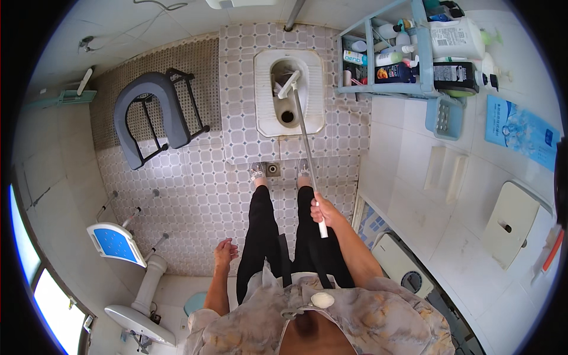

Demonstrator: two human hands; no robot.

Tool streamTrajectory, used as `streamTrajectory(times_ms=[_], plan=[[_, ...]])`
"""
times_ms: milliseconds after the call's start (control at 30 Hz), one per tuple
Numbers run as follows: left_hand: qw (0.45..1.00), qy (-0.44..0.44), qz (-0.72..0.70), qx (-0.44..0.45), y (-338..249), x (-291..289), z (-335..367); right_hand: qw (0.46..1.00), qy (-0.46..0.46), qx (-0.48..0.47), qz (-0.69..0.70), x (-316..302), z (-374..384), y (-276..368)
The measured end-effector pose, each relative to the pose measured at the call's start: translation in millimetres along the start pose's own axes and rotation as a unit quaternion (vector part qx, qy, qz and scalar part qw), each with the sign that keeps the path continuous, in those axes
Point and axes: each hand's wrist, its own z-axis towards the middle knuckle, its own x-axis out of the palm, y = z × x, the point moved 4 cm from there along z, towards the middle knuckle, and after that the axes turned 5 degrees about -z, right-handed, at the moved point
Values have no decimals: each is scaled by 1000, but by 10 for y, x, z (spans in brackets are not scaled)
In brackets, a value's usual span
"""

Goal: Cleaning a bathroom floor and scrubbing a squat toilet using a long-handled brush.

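My right hand point(323, 211) is closed round the pole of a long-handled tool point(305, 131), just above its white end grip. The pole runs away from me to a white crosswise head, which lies over the basin of a squat toilet point(318, 112). Whether that head carries bristles or a rubber blade is too small to tell. Near the left thigh, my left hand point(225, 254) hangs free, its fingers loosely bent and apart, touching nothing. Both feet stand on the patterned tiles in front of the toilet, either side of a floor drain point(273, 169).
A grey padded U-shaped seat frame point(155, 89) stands left of the toilet. At right, a blue rack point(373, 44) holds several bottles. A blue-topped shower stool point(115, 244) is at left, above a pedestal washbasin point(142, 325). A ledge point(408, 189) runs along my right side.
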Motion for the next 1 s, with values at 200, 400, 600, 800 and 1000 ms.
streamTrajectory(times_ms=[200, 400, 600, 800, 1000], plan=[[1000, -12, -8, -12, 94, -168, 39, 939, -228, -15, -256, -371, -121, 153], [1000, -1, 6, -9, -40, 13, 61, 966, -178, -87, -166, 206, 316, 412], [1000, -3, -9, 6, -38, -58, 78, 997, -61, 20, -50, -220, -283, -32], [1000, -7, 3, -9, 43, -68, 91, 788, -318, -78, -522, -559, -4, 433], [1000, 2, 4, 3, -84, 51, 69, 788, -308, -123, -519, -144, 265, 652]])
